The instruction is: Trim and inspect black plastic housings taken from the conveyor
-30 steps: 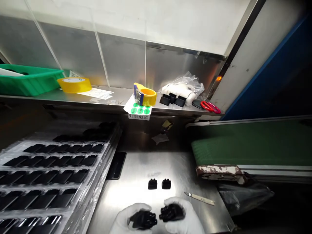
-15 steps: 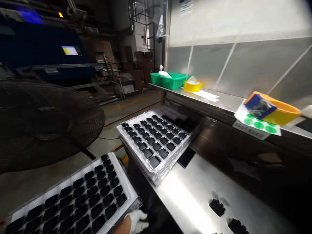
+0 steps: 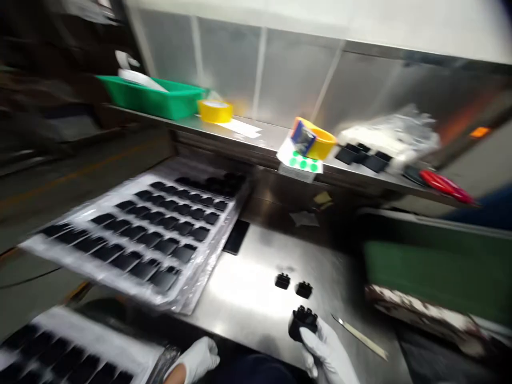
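My right hand, in a white glove, pinches a black plastic part with small prongs on its upper edge, above the metal bench. Two similar black parts lie on the bench just beyond it. To the right of that hand is a slim knife with a pale handle. At the lower left, my left hand, also gloved, has its fingers curled with nothing visible in them. It is beside the right edge of a lower white tray filled with black parts.
A plastic-wrapped white tray stack with black parts overhangs the bench's left end. A dark flat object lies beside it. The shelf holds a green basket, yellow tape and red-handled tool. A green surface stands at right.
The view has swung right and down onto the bench. My right hand has come into view holding a black part. My left hand's fingers, spread before, are now curled.
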`<move>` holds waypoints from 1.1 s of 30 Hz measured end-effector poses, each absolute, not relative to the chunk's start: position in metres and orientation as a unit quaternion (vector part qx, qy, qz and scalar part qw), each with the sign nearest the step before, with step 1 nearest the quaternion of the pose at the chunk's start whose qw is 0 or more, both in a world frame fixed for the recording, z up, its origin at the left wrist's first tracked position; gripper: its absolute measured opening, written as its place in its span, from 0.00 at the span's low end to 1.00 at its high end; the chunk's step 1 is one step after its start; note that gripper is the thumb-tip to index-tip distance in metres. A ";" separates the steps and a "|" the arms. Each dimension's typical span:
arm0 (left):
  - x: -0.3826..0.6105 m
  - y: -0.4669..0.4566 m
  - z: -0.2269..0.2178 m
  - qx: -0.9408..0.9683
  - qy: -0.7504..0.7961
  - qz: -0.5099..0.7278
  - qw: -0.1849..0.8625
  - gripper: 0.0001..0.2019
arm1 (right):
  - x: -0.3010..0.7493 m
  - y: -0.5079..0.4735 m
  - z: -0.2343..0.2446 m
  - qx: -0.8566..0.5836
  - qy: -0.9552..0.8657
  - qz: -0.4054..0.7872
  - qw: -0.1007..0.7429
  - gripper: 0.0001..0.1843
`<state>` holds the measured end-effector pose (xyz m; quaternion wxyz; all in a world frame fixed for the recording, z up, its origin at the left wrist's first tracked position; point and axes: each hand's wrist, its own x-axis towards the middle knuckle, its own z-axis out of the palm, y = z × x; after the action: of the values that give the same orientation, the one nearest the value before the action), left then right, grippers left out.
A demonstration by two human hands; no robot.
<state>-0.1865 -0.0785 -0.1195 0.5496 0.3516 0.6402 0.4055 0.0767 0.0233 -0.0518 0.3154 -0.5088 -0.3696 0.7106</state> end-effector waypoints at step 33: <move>-0.067 0.053 0.031 0.507 0.366 0.459 0.631 0.15 | 0.087 0.036 0.062 -0.546 -0.380 0.624 0.409 0.24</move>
<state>-0.0672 0.0534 0.0314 0.6309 0.5074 0.3662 0.4587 0.0865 0.0361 0.0624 0.4091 -0.5462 -0.3798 0.6245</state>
